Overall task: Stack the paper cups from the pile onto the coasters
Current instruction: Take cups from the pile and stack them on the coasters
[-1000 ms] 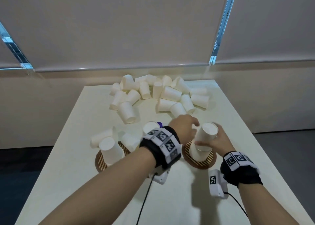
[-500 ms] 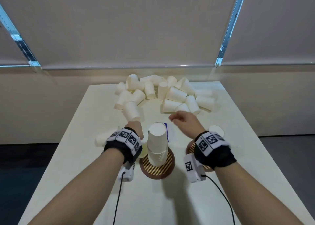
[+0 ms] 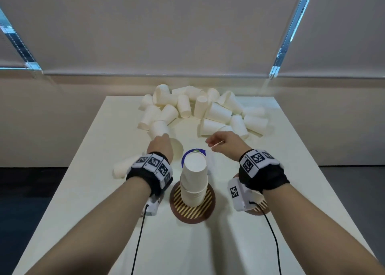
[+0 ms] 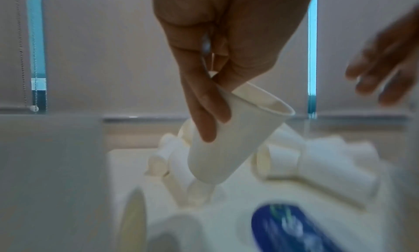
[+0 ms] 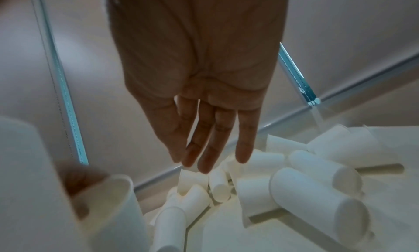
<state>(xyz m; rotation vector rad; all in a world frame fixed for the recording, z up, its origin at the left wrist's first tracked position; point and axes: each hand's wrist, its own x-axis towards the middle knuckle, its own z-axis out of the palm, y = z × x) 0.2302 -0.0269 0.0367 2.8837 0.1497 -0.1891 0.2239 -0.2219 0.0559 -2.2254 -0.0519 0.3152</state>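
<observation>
The left hand grasps a tilted paper cup by its rim; the cup stack stands just behind and right of it. The right hand, fingers straight and released, reaches toward the pile ahead.

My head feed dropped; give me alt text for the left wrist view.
The left hand grips a tilted white paper cup by its rim, lifted above the blurred pile of cups on the table. The right hand reaches in, blurred, at the right edge.

Bare forearms, no sleeves. Each wrist wears a black wrist wrap banded with white blocks printed with black square markers; a white camera unit hangs beneath, trailing a thin black cable.
</observation>
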